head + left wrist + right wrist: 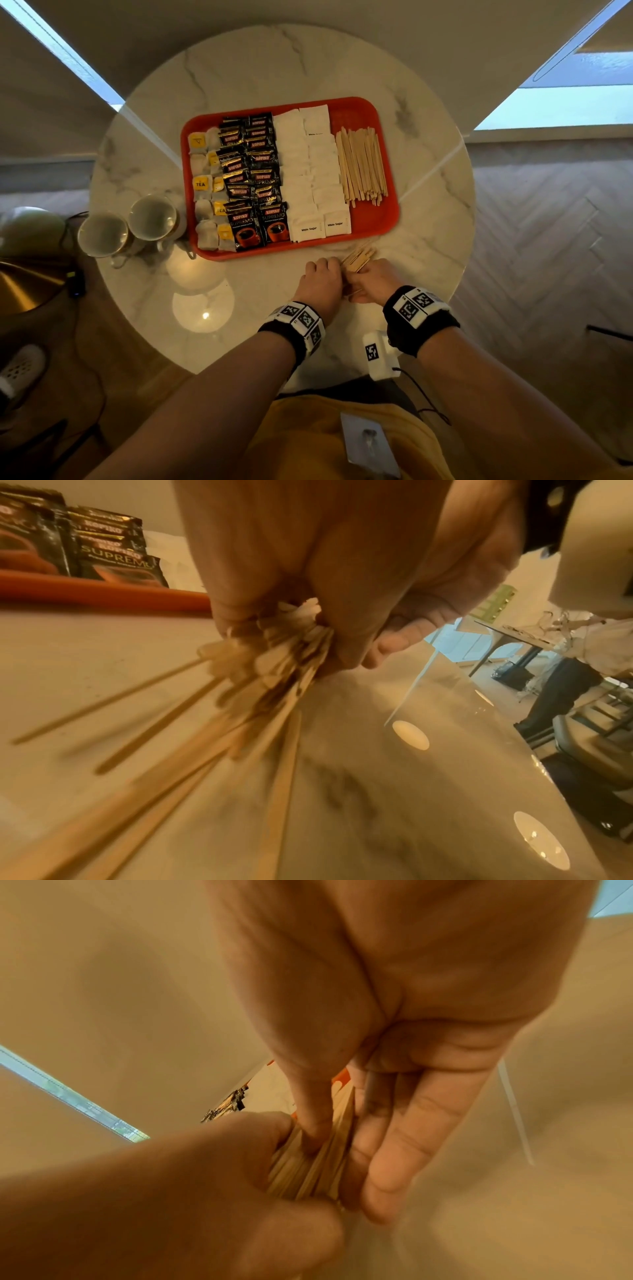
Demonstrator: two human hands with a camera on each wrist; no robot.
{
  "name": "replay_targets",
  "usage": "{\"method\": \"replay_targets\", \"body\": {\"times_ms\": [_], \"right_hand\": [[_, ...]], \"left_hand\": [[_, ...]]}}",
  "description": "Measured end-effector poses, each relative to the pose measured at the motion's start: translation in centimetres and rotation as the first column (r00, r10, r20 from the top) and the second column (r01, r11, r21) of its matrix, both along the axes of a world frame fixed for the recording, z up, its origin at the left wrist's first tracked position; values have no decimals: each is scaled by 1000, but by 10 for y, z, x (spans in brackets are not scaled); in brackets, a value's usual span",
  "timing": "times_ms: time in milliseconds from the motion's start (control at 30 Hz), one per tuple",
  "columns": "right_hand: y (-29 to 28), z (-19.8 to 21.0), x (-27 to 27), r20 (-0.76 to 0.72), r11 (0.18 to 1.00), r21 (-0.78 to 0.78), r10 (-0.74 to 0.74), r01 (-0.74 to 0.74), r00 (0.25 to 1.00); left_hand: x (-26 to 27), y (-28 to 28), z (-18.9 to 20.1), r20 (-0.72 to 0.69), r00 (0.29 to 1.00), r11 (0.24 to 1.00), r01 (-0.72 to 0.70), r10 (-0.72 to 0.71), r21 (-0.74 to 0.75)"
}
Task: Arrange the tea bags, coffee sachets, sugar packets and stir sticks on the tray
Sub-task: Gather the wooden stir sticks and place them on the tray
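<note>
The red tray (376, 212) holds tea bags (205, 192) at its left, then black coffee sachets (253, 178), white sugar packets (308, 171) and a row of wooden stir sticks (363, 164) at its right. On the table just in front of the tray, my left hand (322, 277) and right hand (370, 281) both grip one loose bundle of stir sticks (358, 257). In the left wrist view the bundle (274, 669) fans out from my curled left hand (308, 631). My right hand (346, 1139) pinches the sticks (308, 1172) between thumb and fingers.
Two cups (102, 234) (152, 217) stand left of the tray on the round marble table (260, 308). A white tagged device (378, 356) sits at the near edge. A gold lamp shade (20, 284) is off the table's left side.
</note>
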State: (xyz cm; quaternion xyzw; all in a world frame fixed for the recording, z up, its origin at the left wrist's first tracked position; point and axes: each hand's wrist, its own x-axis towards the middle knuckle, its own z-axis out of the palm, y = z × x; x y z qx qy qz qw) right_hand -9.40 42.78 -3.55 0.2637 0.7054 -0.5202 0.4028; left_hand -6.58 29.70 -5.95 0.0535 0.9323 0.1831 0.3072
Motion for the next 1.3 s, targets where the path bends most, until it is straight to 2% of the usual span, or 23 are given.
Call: {"method": "replay_targets", "body": {"times_ms": [133, 433, 567, 633, 700, 800, 900, 933, 967, 1033, 1067, 1133, 1200, 1267, 1300], "right_hand": [[2, 11, -1, -28, 1000, -12, 14, -15, 1000], [11, 39, -23, -179, 994, 66, 98, -87, 979], [18, 47, -40, -239, 983, 184, 70, -25, 969], [17, 55, -49, -315, 968, 249, 55, 26, 948], [13, 61, -60, -401, 941, 336, 103, 41, 910], [2, 67, -74, -417, 905, 419, 261, -71, 870], [-10, 62, -82, -321, 861, 391, 460, -326, 828], [-13, 60, -83, -304, 850, 381, 486, -363, 820], [-15, 58, -85, -312, 855, 391, 472, -342, 824], [-15, 55, -89, -372, 883, 421, 378, -209, 848], [-15, 56, -91, -369, 885, 419, 371, -204, 852], [-17, 59, -92, -325, 882, 357, 426, -307, 844], [-18, 64, -91, -358, 904, 316, 394, -287, 846], [-13, 68, -93, -418, 885, 435, 361, -165, 834], [-10, 72, -94, -418, 831, 542, 396, -125, 818]], "left_hand": [[-8, -1, 4, 13, 1000, 1000, 5, -5, 14], [-28, -19, 12, 40, 997, 979, -76, 69, 188], [-29, -26, 22, 57, 997, 960, -74, 61, 269], [-28, -29, 23, 65, 996, 948, -76, 58, 310], [-28, -32, 21, 71, 996, 931, -77, 55, 358], [-29, -33, 20, 53, 998, 916, -54, 36, 398], [-33, -30, 21, 17, 1000, 909, -23, 18, 417], [-35, -30, 22, 5, 1000, 909, -18, 17, 415], [-37, -29, 23, -7, 1000, 910, -17, 22, 415], [-42, -27, 27, -25, 999, 906, -29, 44, 421], [-44, -26, 29, -33, 998, 905, -33, 52, 425], [-48, -25, 33, -39, 997, 900, -37, 60, 434], [-52, -24, 34, -34, 996, 895, -56, 79, 442], [-54, -25, 32, -26, 992, 890, -96, 121, 445], [-56, -26, 31, -30, 989, 884, -119, 148, 452]]}}
